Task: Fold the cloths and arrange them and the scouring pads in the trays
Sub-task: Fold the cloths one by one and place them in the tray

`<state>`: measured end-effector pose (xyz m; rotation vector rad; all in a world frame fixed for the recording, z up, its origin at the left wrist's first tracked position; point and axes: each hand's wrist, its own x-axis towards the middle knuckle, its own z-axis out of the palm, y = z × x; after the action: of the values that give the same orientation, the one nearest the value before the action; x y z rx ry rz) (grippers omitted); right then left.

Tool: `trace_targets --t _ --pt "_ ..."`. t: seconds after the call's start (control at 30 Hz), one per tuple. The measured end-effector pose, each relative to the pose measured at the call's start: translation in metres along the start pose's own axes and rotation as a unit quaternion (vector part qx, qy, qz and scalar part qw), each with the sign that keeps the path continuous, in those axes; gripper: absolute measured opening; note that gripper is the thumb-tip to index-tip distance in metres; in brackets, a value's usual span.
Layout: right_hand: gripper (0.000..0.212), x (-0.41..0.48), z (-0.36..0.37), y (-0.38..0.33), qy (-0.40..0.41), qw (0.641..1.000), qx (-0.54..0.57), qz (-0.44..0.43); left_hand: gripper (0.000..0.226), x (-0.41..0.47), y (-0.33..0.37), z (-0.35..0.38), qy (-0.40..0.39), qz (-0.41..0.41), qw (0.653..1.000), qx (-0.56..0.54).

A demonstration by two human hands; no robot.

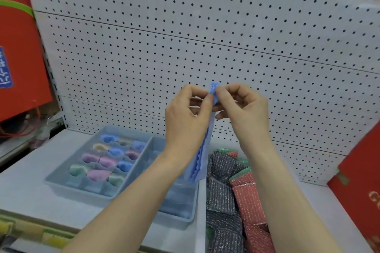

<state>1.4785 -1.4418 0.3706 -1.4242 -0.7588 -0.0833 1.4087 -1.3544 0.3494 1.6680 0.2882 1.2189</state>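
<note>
My fingers (207, 98) on both sides are pinched narrow around the top edge of a light blue cloth with a scalloped border (200, 162), thumb tips nearly touching each other. My left hand (186, 117) and right hand (245, 109) hold it up in front of a white pegboard back panel (185, 37), so the cloth hangs straight down, gathered into a narrow strip between my wrists.

Below, on the pale grey shelf (24, 187), sits a grey-blue plastic tray split into small compartments (61, 181), close to the shelf's rear left corner. Its compartments hold rolled cloths in blue, pink, green and yellow (107, 163); the front row looks unfilled. A second grey-blue tray (178, 209) lies just beside it on the right, partly hidden by my left forearm; I cannot tell what it holds.

At the shelf's right side, past a white divider (202, 211), lies a loose pile of glittery scouring pads in grey, red and green (230, 191). The hanging cloth's lower end is above the gap between the second tray and this pile.
</note>
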Motion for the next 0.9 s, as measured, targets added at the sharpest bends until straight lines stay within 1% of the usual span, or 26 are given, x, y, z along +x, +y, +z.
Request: trace_targets --t 0.1,0.2,0.27,0.33,0.37,0.43,0.47,0.5,0.53,0.6,0.67,0.7,0.8,0.87,0.9 --pt "0.015 -0.002 0.001 0.000 -0.019 1.000 -0.006 -0.003 0.009 0.001 0.000 -0.001 0.002 -0.008 1.000 -0.008" --pt "0.029 -0.005 0.000 -0.001 -0.044 0.999 -0.001 -0.002 0.013 0.002 0.000 -0.004 -0.017 -0.035 0.999 -0.028" --pt "0.037 -0.007 -0.002 -0.002 -0.073 0.997 0.012 0.022 0.020 0.003 -0.004 -0.007 -0.019 -0.058 0.997 -0.037" --pt "0.035 -0.009 -0.005 -0.001 -0.091 0.995 0.031 0.030 0.022 0.006 -0.007 -0.011 -0.016 -0.080 0.995 -0.056" --pt "0.032 -0.010 -0.008 0.001 -0.078 0.996 0.038 0.019 0.020 0.006 -0.008 -0.013 -0.019 -0.090 0.993 -0.072" --pt "0.021 -0.007 -0.016 0.012 -0.018 0.999 0.038 0.000 0.018 0.009 -0.009 -0.018 -0.028 -0.106 0.988 -0.107" --pt "0.017 -0.005 -0.022 0.020 -0.006 0.999 0.032 0.008 0.018 0.010 -0.008 -0.020 -0.031 -0.114 0.985 -0.124" --pt "0.018 -0.003 -0.026 0.028 -0.023 0.999 0.027 0.033 0.019 0.012 -0.006 -0.023 -0.035 -0.123 0.981 -0.144" --pt "0.024 -0.003 -0.028 0.037 -0.068 0.995 0.021 0.069 0.019 0.014 -0.005 -0.025 -0.041 -0.132 0.976 -0.171" --pt "0.041 -0.008 -0.029 0.050 -0.172 0.976 0.026 0.128 0.019 0.018 0.000 -0.028 -0.055 -0.164 0.956 -0.237" --pt "0.055 -0.016 -0.025 0.056 -0.221 0.960 0.075 0.156 0.020 0.024 0.002 -0.029 -0.060 -0.197 0.934 -0.291" --pt "0.056 -0.019 -0.022 0.057 -0.231 0.954 0.101 0.161 0.019 0.026 0.002 -0.030 -0.059 -0.209 0.926 -0.308" --pt "0.035 -0.023 -0.013 0.056 -0.227 0.950 0.124 0.173 0.018 0.031 -0.007 -0.031 -0.047 -0.256 0.903 -0.343" --pt "0.027 -0.025 -0.010 0.056 -0.213 0.948 0.129 0.196 0.017 0.033 -0.017 -0.032 -0.045 -0.287 0.888 -0.357" --pt "0.026 -0.025 -0.009 0.056 -0.203 0.948 0.128 0.207 0.019 0.031 -0.022 -0.033 -0.060 -0.302 0.884 -0.352"
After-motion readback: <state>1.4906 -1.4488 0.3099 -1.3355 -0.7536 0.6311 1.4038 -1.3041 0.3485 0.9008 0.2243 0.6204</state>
